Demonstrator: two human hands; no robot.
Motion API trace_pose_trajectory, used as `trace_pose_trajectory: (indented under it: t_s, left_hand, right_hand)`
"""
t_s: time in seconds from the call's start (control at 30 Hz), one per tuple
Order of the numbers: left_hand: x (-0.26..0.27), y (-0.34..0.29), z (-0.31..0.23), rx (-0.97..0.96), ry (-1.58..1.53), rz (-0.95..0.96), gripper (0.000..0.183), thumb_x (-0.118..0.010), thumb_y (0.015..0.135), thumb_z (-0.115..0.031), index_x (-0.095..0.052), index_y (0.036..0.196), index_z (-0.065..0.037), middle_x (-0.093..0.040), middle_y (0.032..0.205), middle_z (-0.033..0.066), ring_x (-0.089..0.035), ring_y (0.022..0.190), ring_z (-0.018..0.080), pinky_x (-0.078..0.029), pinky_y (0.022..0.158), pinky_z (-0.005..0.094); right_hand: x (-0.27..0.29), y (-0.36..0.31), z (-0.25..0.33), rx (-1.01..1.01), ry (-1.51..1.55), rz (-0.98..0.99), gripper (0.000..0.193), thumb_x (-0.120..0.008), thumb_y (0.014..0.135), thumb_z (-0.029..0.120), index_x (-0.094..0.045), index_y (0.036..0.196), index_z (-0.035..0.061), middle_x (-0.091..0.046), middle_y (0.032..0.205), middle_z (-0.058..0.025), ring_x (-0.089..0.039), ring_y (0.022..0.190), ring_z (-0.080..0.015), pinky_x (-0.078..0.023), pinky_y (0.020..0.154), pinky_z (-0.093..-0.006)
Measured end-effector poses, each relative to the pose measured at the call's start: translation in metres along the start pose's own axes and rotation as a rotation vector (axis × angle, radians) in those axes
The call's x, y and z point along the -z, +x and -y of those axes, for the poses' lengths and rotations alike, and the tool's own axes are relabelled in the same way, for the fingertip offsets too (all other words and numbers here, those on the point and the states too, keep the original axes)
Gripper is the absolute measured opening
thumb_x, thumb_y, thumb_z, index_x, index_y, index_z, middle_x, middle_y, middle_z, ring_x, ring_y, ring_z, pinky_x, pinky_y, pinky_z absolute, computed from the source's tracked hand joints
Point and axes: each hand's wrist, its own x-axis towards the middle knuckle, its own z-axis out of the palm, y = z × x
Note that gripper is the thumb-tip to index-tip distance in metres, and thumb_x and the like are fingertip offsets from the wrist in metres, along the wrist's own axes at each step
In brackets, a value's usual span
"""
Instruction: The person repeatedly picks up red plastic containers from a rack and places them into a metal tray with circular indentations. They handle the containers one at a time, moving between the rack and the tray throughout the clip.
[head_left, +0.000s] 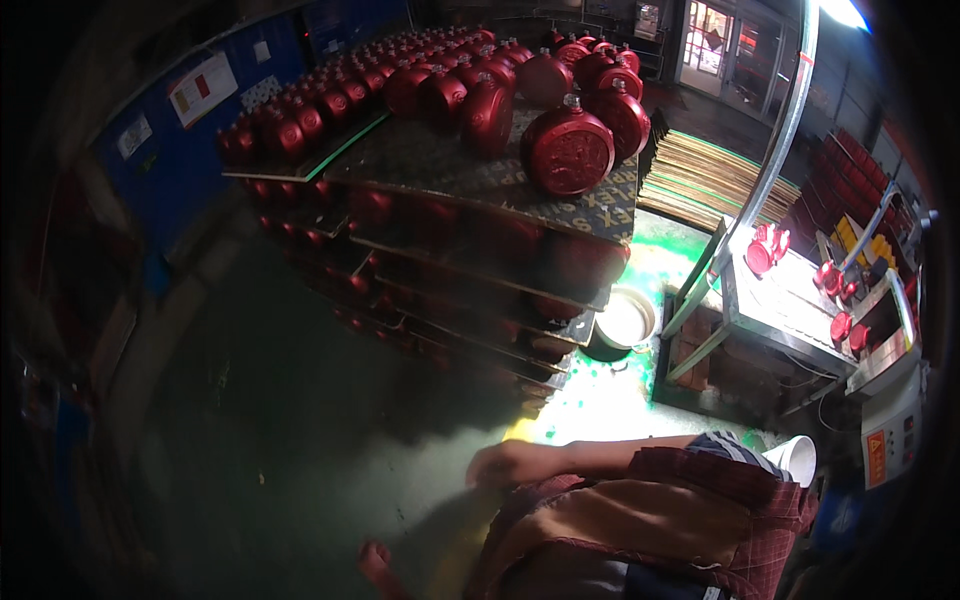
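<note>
Bottle direction: foremost red one, neck up, round flat face toward the viewer
Long axis: base to neck, close to upright; several behind it lean in the curved view
Bottle position: near corner of the top board, well apart from both hands
Hands: two, apart from each other, over the floor; right hand fingers curled, left hand small and blurred; cannot tell whether either grips anything
Bottles on top: dozens, too crowded to count exactly
Tiers: at least four boards below the top one, with red bottles between them
Vessels: two; round pale pot beside the stack, white bucket beyond the right sleeve
Worktable: three small groups of red pieces
Board surface: dark, printed, one green edge strip
Floor: green, dim at left, brightly lit and splotched near the pot
Room: blue panels at left, stacked sheets behind, bright doorway at the back
</note>
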Motion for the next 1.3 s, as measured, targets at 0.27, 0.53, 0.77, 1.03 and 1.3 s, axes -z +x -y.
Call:
trace_pose_trajectory:
  t_s: [0.27, 0.53, 0.77, 1.03, 1.3]
  left_hand:
    - [-0.278, -0.073, -0.323, -0.526, -0.198, 0.366, 0.022, -0.062, 0.094, -0.011, -0.065, 0.115, -0.009, -0.065, 0.103, 0.0026, -0.060, 0.085, 0.0088, -0.048, 0.068, 0.0223]
    - [-0.525, -0.219, -0.568, -1.788, 0.193, 0.920, 0.039, -0.071, 0.087, -0.019, -0.063, 0.125, -0.010, -0.056, 0.124, 0.0129, -0.056, 0.113, 0.0223, -0.045, 0.094, 0.0328]
    - [-0.628, -0.225, -0.588, -2.225, 0.520, 0.782, 0.057, -0.078, 0.077, -0.015, -0.058, 0.130, -0.015, -0.050, 0.133, 0.0208, -0.047, 0.124, 0.0371, -0.038, 0.105, 0.0469]
    - [-0.643, -0.185, -0.606, -2.025, 0.632, 0.932, 0.053, -0.068, 0.086, -0.013, -0.048, 0.135, -0.015, -0.048, 0.135, 0.0190, -0.044, 0.129, 0.0381, -0.038, 0.106, 0.0458]
    - [-0.641, -0.168, -0.596, -1.969, 0.482, 0.895, 0.061, -0.063, 0.088, -0.008, -0.043, 0.144, -0.020, -0.040, 0.145, 0.0198, -0.038, 0.136, 0.0375, -0.035, 0.110, 0.0466]
  right_hand:
    - [0.219, -0.048, 0.110, 0.407, -0.501, -0.812, 0.024, -0.067, 0.077, -0.004, -0.067, 0.099, 0.0052, -0.066, 0.098, -0.0067, -0.062, 0.095, -0.0232, -0.049, 0.086, -0.0358]
    - [0.344, -0.022, 0.200, 0.128, -1.243, -0.906, 0.064, -0.078, 0.074, 0.014, -0.059, 0.134, 0.0249, -0.042, 0.142, -0.0186, -0.043, 0.132, -0.0370, -0.039, 0.107, -0.0466]
    - [0.340, -0.018, 0.192, 0.126, -1.357, -0.911, 0.064, -0.075, 0.082, 0.037, -0.049, 0.141, 0.0383, -0.053, 0.115, -0.0161, -0.053, 0.105, -0.0326, -0.047, 0.085, -0.0426]
    - [0.336, 0.008, 0.184, 0.097, -1.417, -1.107, 0.059, -0.079, 0.074, 0.042, -0.059, 0.129, 0.0364, -0.054, 0.116, -0.0176, -0.053, 0.111, -0.0357, -0.048, 0.087, -0.0443]
    - [0.311, -0.026, 0.164, 0.224, -1.502, -1.434, 0.060, -0.081, 0.068, 0.049, -0.063, 0.124, 0.0364, -0.054, 0.121, -0.0187, -0.055, 0.110, -0.0356, -0.050, 0.085, -0.0432]
